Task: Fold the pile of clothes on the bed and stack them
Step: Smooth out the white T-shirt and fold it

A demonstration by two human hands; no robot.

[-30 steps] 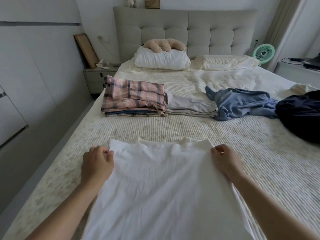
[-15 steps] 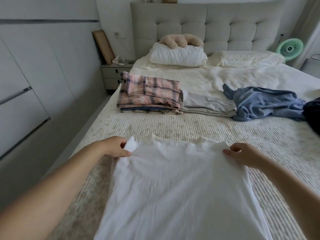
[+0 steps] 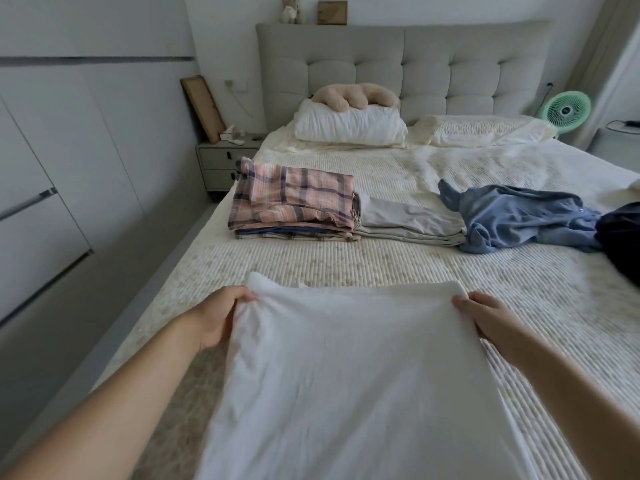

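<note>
- The person's left hand (image 3: pixel 219 317) grips the far left corner of a plain white cotton garment (image 3: pixel 349 375), fingers curled into the bunched fabric.
- The right hand (image 3: pixel 485 318) holds the far right corner, thumb on top and the other fingers tucked beneath the cloth, so how they lie cannot be told.
- The white garment stretches between both hands above the near part of the cream ribbed bedspread (image 3: pixel 398 268), its lower end running out of the bottom of the view.
- Farther up the bed sits a folded pink-and-navy plaid garment (image 3: pixel 294 202) on top of a small stack.
- Touching that stack on its right lies a folded pale grey garment (image 3: pixel 408 221).
- A crumpled blue garment (image 3: pixel 526 220), unfolded, lies just beside the grey one.
- A dark navy garment (image 3: pixel 620 237) lies at the right edge, touching the blue one.
- A white pillow (image 3: pixel 349 128) with a beige plush cushion (image 3: pixel 353 95) on it rests against the grey tufted headboard (image 3: pixel 450 64).
</note>
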